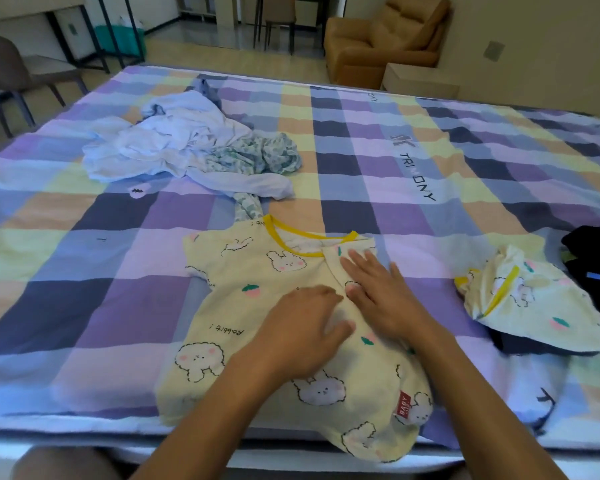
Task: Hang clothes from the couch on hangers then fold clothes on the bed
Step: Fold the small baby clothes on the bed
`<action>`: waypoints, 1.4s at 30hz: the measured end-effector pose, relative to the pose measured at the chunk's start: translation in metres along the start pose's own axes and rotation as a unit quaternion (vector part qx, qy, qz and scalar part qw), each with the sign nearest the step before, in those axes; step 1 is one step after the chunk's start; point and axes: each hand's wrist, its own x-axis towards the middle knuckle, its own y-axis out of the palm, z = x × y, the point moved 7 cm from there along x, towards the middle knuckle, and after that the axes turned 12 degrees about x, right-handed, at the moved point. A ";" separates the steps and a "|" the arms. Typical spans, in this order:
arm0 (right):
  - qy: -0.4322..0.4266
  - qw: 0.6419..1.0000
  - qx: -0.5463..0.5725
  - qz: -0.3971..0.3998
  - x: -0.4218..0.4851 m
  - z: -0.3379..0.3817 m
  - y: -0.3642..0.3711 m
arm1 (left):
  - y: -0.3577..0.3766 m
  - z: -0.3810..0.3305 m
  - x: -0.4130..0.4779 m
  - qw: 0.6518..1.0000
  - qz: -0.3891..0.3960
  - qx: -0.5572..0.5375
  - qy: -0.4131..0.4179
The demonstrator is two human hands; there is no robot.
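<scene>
Both hands point(307, 315) point(378, 289) palm-down on yellow shirt point(257, 306)

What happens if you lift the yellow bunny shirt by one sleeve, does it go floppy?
Probably floppy: the pale yellow rabbit-print T-shirt droops over the edge of the checked bed cover, and the right hand presses its folded side flat. Likely light, since the cloth looks thin. It shouldn't roll, lying flat.

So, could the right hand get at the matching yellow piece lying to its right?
Probably yes. The right hand lies flat on the shirt, holding nothing, and only bare bedspread separates it from the yellow piece, which lies uncovered on that side.
</scene>
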 end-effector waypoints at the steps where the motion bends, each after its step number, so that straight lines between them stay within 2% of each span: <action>1: 0.028 0.999 -0.022 0.006 -0.002 -0.003 0.001 | -0.008 0.016 -0.004 0.999 -0.026 -0.035 -0.032; 3: 0.056 0.997 -0.055 -0.003 -0.004 0.001 -0.003 | -0.029 0.063 -0.012 0.979 -0.124 -0.101 -0.128; 5: 0.059 0.996 -0.069 -0.028 -0.004 0.017 -0.009 | -0.047 0.119 -0.026 0.935 -0.230 -0.121 -0.243; 6: 0.049 0.996 -0.058 -0.042 -0.002 0.028 -0.010 | -0.052 0.145 -0.033 0.910 -0.257 -0.116 -0.303; 7: 0.034 0.997 -0.038 -0.049 -0.001 0.042 -0.008 | -0.054 0.169 -0.038 0.891 -0.259 -0.114 -0.356; 9: -0.021 0.999 0.026 -0.038 0.001 0.078 0.002 | -0.050 0.202 -0.038 0.872 -0.209 -0.142 -0.420; 12: -0.112 0.984 0.141 -0.005 0.011 0.136 0.024 | -0.043 0.223 -0.025 0.864 -0.142 -0.189 -0.444; 15: -0.120 0.978 0.165 0.027 0.028 0.166 0.056 | -0.047 0.228 -0.013 0.867 -0.118 -0.229 -0.425; 19: -0.089 0.995 -0.006 0.045 0.041 0.162 0.096 | -0.049 0.221 -0.008 0.874 -0.101 -0.279 -0.385; 22: -0.091 0.995 -0.010 0.047 0.043 0.159 0.098 | -0.056 0.217 -0.007 0.870 -0.173 -0.311 -0.342; 25: -0.097 0.994 -0.009 0.043 0.041 0.159 0.096 | -0.060 0.216 -0.006 0.873 -0.198 -0.313 -0.318; 29: -0.101 0.994 -0.001 0.040 0.039 0.160 0.094 | -0.077 0.200 0.001 0.904 -0.242 -0.245 -0.255; 32: -0.103 0.988 0.085 0.074 0.032 0.166 0.081 | -0.094 0.172 0.009 0.930 -0.275 -0.155 -0.187; 34: -0.101 0.976 0.166 0.096 0.021 0.165 0.057 | -0.097 0.147 0.015 0.948 -0.233 -0.179 -0.119; 36: -0.032 0.974 0.198 0.101 0.010 0.144 0.029 | -0.088 0.130 0.018 0.953 -0.134 -0.263 -0.071; 38: 0.030 0.988 0.144 0.057 0.004 0.111 -0.004 | -0.080 0.124 0.021 0.947 -0.090 -0.302 -0.054; 39: 0.049 0.993 0.107 0.018 0.003 0.094 -0.020 | -0.080 0.125 0.023 0.952 -0.108 -0.281 -0.048; 41: 0.070 0.993 0.071 -0.056 0.005 0.069 -0.042 | -0.081 0.128 0.026 0.971 -0.174 -0.163 -0.031; 42: 0.066 0.993 0.061 -0.081 0.007 0.057 -0.046 | -0.076 0.128 0.029 0.978 -0.180 -0.104 -0.021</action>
